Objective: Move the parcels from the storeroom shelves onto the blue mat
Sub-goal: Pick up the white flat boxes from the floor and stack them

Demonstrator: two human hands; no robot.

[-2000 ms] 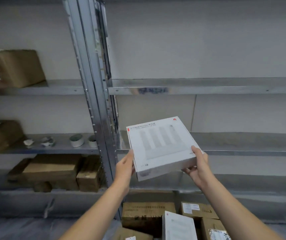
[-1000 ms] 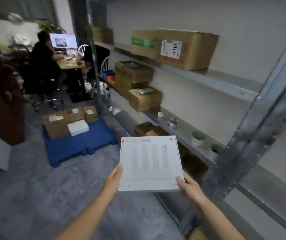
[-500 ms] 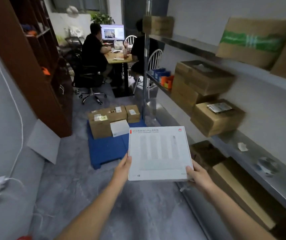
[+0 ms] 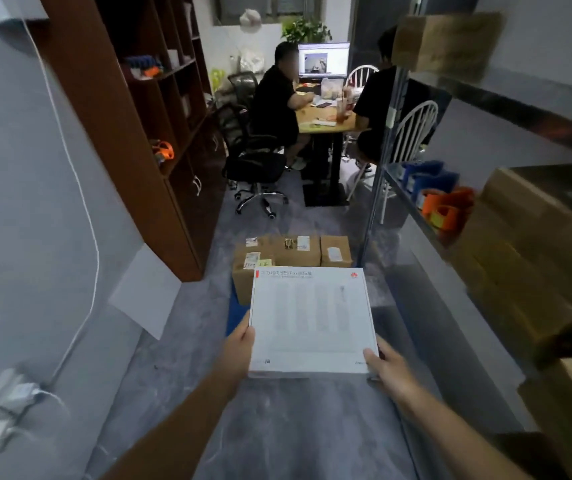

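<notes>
Both arms outstretched: left hand [image 4: 241,348] and right hand [image 4: 390,370] clasp one white box [image 4: 312,320] by its near corners. Three brown parcels [image 4: 296,251] ahead.

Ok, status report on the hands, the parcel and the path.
Left hand and right hand grip white box. Blue mat ahead, cardboard parcels on it. Floor between looks clear.

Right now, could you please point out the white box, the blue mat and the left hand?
white box [image 4: 312,320]: head view, centre of its top face.
blue mat [image 4: 237,311]: head view, visible left edge.
left hand [image 4: 241,348]: head view, back of the hand.
</notes>
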